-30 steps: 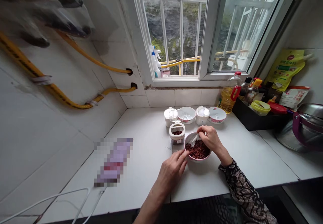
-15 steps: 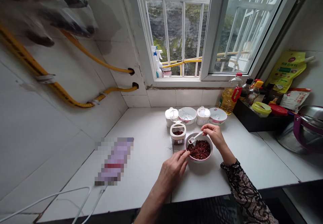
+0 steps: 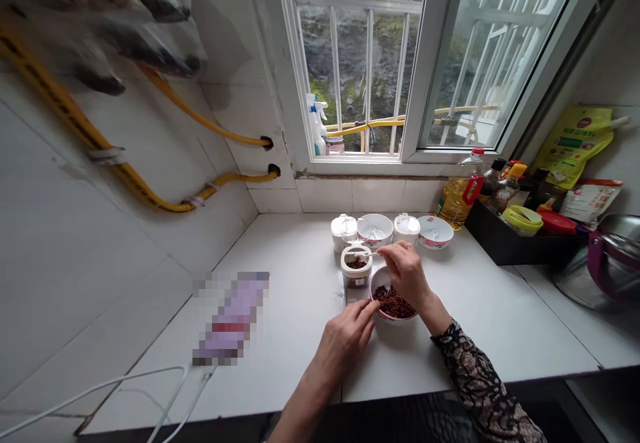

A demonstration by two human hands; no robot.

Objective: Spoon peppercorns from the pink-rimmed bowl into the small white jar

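Note:
A white bowl with a pink rim holds dark red dried bits (image 3: 394,303). My left hand (image 3: 350,330) has its fingertips on the bowl's left rim. In my right hand (image 3: 406,270), pinched between thumb and fingers, is a small white spoon (image 3: 363,254). The spoon's head is over the open top of a square clear jar (image 3: 357,275) with a cream rim, which has similar red bits inside. My right hand hangs above the bowl and hides part of it.
Behind stand two white lidded jars (image 3: 344,231) (image 3: 407,228) and two bowls (image 3: 375,229) (image 3: 435,232). At right are an oil bottle (image 3: 457,196), a black condiment box (image 3: 495,236) and a metal pot (image 3: 585,280). A blurred purple object (image 3: 237,316) and white cable (image 3: 175,396) lie left.
My right hand has moved left with the spoon, from over the bowl to the open jar's top. My left hand stays at the bowl's rim. The view has shifted slightly.

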